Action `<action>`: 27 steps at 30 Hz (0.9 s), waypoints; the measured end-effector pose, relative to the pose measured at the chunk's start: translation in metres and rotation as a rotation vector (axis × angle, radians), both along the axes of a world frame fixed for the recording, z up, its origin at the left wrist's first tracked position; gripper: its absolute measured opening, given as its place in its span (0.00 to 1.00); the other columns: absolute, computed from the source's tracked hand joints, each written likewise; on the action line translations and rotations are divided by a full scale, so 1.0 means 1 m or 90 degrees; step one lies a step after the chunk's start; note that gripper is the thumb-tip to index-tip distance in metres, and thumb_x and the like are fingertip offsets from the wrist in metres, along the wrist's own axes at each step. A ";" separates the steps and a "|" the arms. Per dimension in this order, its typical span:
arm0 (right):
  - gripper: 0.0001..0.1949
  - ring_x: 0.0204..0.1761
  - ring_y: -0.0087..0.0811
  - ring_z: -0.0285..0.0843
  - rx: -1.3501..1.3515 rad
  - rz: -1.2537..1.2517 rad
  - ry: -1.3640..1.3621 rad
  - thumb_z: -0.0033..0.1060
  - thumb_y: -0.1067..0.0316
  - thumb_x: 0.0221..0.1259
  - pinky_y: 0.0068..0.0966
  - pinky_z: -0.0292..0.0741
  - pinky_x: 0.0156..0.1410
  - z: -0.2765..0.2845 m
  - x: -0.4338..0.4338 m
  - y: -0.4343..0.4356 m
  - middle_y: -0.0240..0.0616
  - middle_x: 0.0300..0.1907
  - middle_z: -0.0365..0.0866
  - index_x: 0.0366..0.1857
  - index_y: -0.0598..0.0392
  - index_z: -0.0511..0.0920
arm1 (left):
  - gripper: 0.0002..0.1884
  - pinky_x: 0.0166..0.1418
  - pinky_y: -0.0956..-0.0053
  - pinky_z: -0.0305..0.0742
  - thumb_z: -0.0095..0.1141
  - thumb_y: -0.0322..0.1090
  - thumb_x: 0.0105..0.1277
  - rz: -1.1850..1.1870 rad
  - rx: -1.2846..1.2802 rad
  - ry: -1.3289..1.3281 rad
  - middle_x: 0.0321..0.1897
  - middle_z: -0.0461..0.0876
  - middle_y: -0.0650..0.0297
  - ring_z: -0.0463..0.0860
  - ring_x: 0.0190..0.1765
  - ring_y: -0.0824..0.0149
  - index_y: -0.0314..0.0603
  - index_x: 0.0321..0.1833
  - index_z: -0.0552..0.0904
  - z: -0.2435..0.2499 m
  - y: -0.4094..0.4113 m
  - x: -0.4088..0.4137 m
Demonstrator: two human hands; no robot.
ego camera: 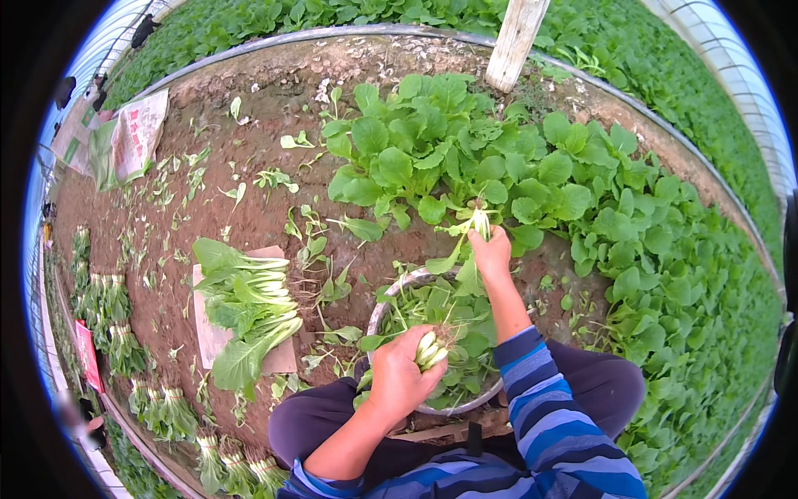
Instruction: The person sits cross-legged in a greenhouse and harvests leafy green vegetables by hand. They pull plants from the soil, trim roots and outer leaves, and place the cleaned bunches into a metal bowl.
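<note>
My left hand (405, 368) grips a small bunch of leafy greens (430, 349), their pale stems and thin roots poking out past the thumb. Further forward, my right hand (491, 252) is closed around another plant (479, 224) by its pale stem, roots upward and leaves hanging down. Both hands are over a round basin (408, 280) between my knees, which holds loose green leaves (461, 374). To the left, a row of pulled greens (255, 299) lies on a piece of cardboard (280, 358), with stems and roots towards the basin.
Rooted greens (430, 143) grow ahead and along the right. A wooden post (516, 43) stands beyond them. Tied bundles (171, 411) line the left edge near a red sign (89, 355). Printed sacks (134, 137) lie far left. Scraps of leaf (271, 179) litter the soil.
</note>
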State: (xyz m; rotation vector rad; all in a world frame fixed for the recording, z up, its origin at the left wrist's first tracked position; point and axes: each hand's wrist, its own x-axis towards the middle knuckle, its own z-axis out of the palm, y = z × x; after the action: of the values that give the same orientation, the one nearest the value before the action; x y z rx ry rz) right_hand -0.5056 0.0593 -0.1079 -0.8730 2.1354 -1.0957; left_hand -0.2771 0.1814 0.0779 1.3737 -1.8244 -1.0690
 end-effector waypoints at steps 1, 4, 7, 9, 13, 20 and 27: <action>0.23 0.46 0.45 0.86 -0.036 0.015 0.041 0.71 0.57 0.55 0.36 0.78 0.56 0.014 0.010 0.009 0.50 0.43 0.87 0.50 0.62 0.80 | 0.12 0.37 0.68 0.79 0.69 0.28 0.58 0.024 -0.018 0.015 0.27 0.84 0.55 0.84 0.28 0.60 0.36 0.43 0.83 0.000 0.002 0.001; 0.21 0.48 0.47 0.86 -0.136 0.042 0.013 0.70 0.61 0.57 0.36 0.77 0.57 0.037 0.023 0.029 0.51 0.43 0.87 0.51 0.61 0.79 | 0.11 0.36 0.68 0.78 0.69 0.28 0.58 0.031 -0.042 -0.006 0.26 0.83 0.55 0.83 0.28 0.60 0.35 0.42 0.83 -0.006 0.006 0.007; 0.17 0.46 0.44 0.85 -0.245 0.104 0.007 0.65 0.64 0.58 0.36 0.78 0.55 0.039 0.024 0.040 0.51 0.41 0.86 0.49 0.62 0.80 | 0.17 0.42 0.60 0.82 0.70 0.31 0.53 0.054 -0.058 -0.024 0.33 0.86 0.49 0.87 0.36 0.47 0.39 0.47 0.85 0.003 0.005 0.015; 0.16 0.45 0.43 0.85 -0.175 0.183 -0.011 0.63 0.65 0.58 0.36 0.78 0.54 0.012 0.007 0.045 0.51 0.41 0.86 0.48 0.63 0.80 | 0.15 0.41 0.61 0.81 0.70 0.31 0.54 0.092 -0.070 -0.006 0.32 0.86 0.50 0.87 0.36 0.48 0.40 0.45 0.85 -0.001 -0.002 0.017; 0.21 0.47 0.39 0.83 -0.297 0.255 0.044 0.59 0.66 0.58 0.33 0.76 0.57 0.051 0.021 0.059 0.46 0.45 0.85 0.55 0.64 0.79 | 0.11 0.40 0.64 0.80 0.70 0.31 0.56 0.191 -0.091 0.011 0.31 0.86 0.52 0.87 0.33 0.51 0.38 0.40 0.85 0.004 -0.016 0.043; 0.25 0.57 0.32 0.82 -0.357 0.405 -0.388 0.59 0.67 0.59 0.29 0.77 0.63 0.154 0.048 0.112 0.42 0.57 0.84 0.63 0.58 0.75 | 0.10 0.38 0.65 0.79 0.70 0.33 0.58 0.280 -0.137 0.051 0.27 0.86 0.54 0.86 0.29 0.57 0.37 0.37 0.83 0.012 -0.016 0.075; 0.28 0.59 0.47 0.81 -0.405 0.472 -0.760 0.63 0.63 0.59 0.44 0.78 0.67 0.183 0.044 0.143 0.52 0.56 0.82 0.64 0.61 0.72 | 0.09 0.38 0.72 0.77 0.69 0.32 0.61 0.272 -0.136 0.128 0.28 0.85 0.62 0.80 0.29 0.70 0.36 0.41 0.84 0.019 -0.006 0.100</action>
State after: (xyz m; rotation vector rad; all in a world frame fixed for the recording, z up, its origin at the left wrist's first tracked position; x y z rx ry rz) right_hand -0.4619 0.2026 0.0748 -0.8175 0.4261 -1.3552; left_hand -0.1770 0.1752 0.0970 1.3867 -1.3739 -0.7353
